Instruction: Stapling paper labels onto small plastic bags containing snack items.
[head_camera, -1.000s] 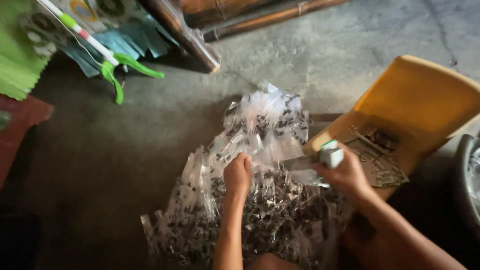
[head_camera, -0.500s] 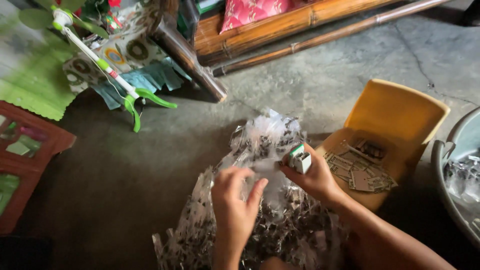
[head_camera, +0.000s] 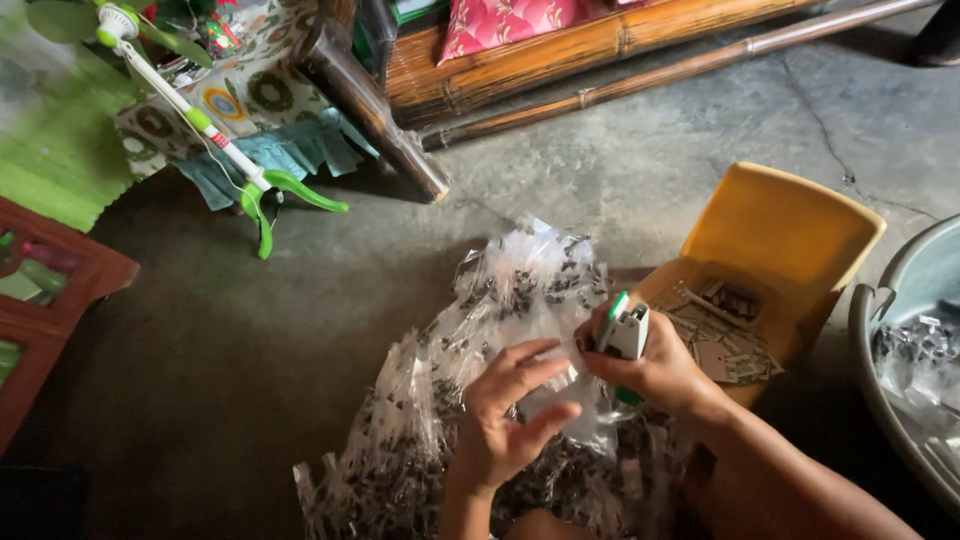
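My right hand (head_camera: 655, 375) grips a small white and green stapler (head_camera: 624, 332), held upright at the top of a small clear plastic packet (head_camera: 568, 408). My left hand (head_camera: 508, 410) pinches that same packet from the left, fingers spread over it. Both hands hover above a heap of clear plastic packets (head_camera: 480, 400) filled with small dark pieces, spread over the concrete floor in front of me.
A yellow plastic container (head_camera: 790, 235) with paper strips lies tipped to the right. A grey basin (head_camera: 905, 300) with more packets sits at the right edge. A green-footed white stand (head_camera: 225, 150), bamboo bench (head_camera: 560, 60) and red furniture (head_camera: 60, 290) lie beyond.
My right hand has brought the stapler from beside the yellow container to the left, meeting my left hand, which lifted off the heap and took hold of a packet. The view tilted upward.
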